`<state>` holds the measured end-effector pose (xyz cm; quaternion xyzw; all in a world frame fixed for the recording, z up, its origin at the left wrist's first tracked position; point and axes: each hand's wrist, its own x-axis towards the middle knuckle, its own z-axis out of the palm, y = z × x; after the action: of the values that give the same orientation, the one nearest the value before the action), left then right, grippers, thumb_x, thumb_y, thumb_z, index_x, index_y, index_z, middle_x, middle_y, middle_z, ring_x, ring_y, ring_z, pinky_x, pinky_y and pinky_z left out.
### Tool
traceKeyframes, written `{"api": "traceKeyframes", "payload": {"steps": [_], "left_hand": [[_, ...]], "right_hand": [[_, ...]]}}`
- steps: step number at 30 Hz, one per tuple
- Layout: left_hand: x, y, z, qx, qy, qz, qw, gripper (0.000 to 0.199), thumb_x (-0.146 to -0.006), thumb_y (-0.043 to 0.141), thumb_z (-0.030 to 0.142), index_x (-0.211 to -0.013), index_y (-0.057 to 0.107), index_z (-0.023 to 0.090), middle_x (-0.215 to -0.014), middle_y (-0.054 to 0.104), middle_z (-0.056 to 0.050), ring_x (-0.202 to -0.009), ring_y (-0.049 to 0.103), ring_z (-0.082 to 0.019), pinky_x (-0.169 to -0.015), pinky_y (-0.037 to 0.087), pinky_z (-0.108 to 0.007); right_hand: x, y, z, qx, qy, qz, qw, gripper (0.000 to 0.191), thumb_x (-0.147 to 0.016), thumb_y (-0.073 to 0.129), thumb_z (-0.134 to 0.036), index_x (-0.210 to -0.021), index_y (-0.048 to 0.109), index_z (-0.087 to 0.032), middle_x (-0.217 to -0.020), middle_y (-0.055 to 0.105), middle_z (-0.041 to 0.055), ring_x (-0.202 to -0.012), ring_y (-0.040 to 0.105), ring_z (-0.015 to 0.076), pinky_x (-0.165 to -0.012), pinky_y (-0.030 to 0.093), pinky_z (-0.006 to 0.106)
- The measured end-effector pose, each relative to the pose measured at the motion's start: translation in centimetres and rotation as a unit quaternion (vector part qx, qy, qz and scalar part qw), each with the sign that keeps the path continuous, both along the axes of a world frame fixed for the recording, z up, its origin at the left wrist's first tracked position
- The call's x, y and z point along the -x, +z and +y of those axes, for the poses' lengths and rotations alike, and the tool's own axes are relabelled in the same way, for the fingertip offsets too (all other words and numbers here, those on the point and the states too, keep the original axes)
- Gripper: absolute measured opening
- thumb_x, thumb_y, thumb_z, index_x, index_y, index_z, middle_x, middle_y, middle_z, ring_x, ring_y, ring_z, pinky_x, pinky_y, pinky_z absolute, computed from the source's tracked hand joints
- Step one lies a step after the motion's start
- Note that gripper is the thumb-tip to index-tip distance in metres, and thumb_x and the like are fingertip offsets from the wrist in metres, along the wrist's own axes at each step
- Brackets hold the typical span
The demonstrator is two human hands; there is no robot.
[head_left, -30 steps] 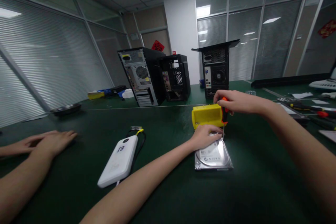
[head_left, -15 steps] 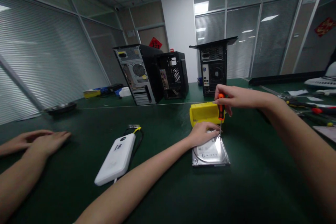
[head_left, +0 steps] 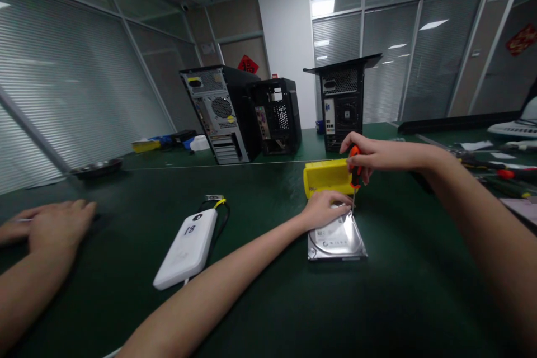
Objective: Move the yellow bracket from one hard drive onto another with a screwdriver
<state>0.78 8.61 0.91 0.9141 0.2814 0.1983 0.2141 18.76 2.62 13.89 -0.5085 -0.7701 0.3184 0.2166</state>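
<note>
A silver hard drive lies flat on the green tabletop in front of me. My left hand grips its far left part, fingers reaching across toward the far right corner. In my right hand is an orange and black screwdriver, held from above by the handle. Its shaft points down, slightly tilted, and the tip is at the drive's far right corner; the screw under it is too small to make out. Just behind the drive stands an open yellow case, close to both hands.
A white power bank marked 18 lies left with a cable. Another person's hands rest at the far left. Computer cases and a black tower stand behind. A dark tray sits left; tools lie right.
The screwdriver's handle has turned and leans slightly more in my right hand, its tip staying at the same corner. The other person's hands have shifted left. My left hand stays on the drive.
</note>
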Motion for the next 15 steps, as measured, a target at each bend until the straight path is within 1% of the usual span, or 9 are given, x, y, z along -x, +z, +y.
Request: {"api": "traceKeyframes", "payload": {"steps": [2, 4, 7, 10, 13, 15], "left_hand": [[0.01, -0.05, 0.08, -0.001, -0.006, -0.005, 1.000, 0.027, -0.085, 0.051, 0.037, -0.100, 0.069, 0.023, -0.109, 0.067, 0.000, -0.104, 0.059, -0.016, -0.093, 0.040, -0.027], [0.02, -0.06, 0.10, -0.001, -0.010, -0.007, 1.000, 0.027, -0.085, 0.051, 0.036, -0.100, 0.069, 0.022, -0.109, 0.067, 0.000, -0.103, 0.059, -0.016, -0.093, 0.041, -0.026], [0.05, -0.06, 0.09, -0.003, -0.007, 0.000, 1.000, 0.027, -0.085, 0.050, 0.036, -0.100, 0.068, 0.023, -0.108, 0.067, 0.000, -0.102, 0.060, -0.016, -0.092, 0.041, -0.027], [0.08, -0.09, 0.13, -0.006, 0.000, 0.004, 1.000, 0.028, -0.085, 0.051, 0.037, -0.101, 0.068, 0.023, -0.109, 0.067, 0.000, -0.103, 0.059, -0.017, -0.093, 0.041, -0.028], [0.08, -0.12, 0.20, -0.005, -0.002, 0.001, 1.000, 0.028, -0.085, 0.050, 0.037, -0.101, 0.068, 0.023, -0.110, 0.067, 0.000, -0.104, 0.059, -0.016, -0.094, 0.041, -0.028], [0.04, -0.11, 0.21, -0.002, -0.003, -0.001, 1.000, 0.027, -0.085, 0.050, 0.037, -0.101, 0.068, 0.023, -0.110, 0.067, 0.000, -0.104, 0.059, -0.016, -0.094, 0.040, -0.028]], "right_hand": [[-0.10, -0.08, 0.00, 0.008, -0.006, 0.007, 1.000, 0.027, -0.086, 0.046, -0.024, -0.109, 0.033, -0.021, -0.085, 0.061, 0.0039, -0.070, 0.062, 0.0144, -0.065, 0.053, 0.029], [-0.22, -0.14, 0.14, 0.008, 0.002, 0.006, 1.000, 0.026, -0.086, 0.046, -0.028, -0.108, 0.034, -0.021, -0.087, 0.062, 0.0048, -0.073, 0.063, 0.0153, -0.067, 0.053, 0.030], [-0.31, -0.10, 0.48, -0.021, 0.025, -0.024, 0.999, 0.021, -0.084, 0.049, -0.035, -0.097, 0.042, -0.020, -0.089, 0.062, 0.0063, -0.076, 0.064, 0.0173, -0.066, 0.053, 0.030], [-0.24, 0.09, 0.66, -0.040, 0.044, -0.050, 0.997, 0.019, -0.083, 0.051, -0.037, -0.087, 0.046, -0.018, -0.087, 0.062, 0.0062, -0.076, 0.063, 0.0175, -0.066, 0.053, 0.029], [-0.18, 0.16, 0.55, -0.027, 0.049, -0.033, 0.998, 0.016, -0.085, 0.047, -0.034, -0.091, 0.045, -0.019, -0.090, 0.061, 0.0061, -0.078, 0.062, 0.0162, -0.068, 0.053, 0.029], [-0.25, 0.05, 0.51, -0.024, 0.039, -0.021, 0.999, 0.016, -0.086, 0.046, -0.031, -0.095, 0.045, -0.019, -0.094, 0.059, 0.0066, -0.082, 0.062, 0.0162, -0.068, 0.053, 0.028]]}}
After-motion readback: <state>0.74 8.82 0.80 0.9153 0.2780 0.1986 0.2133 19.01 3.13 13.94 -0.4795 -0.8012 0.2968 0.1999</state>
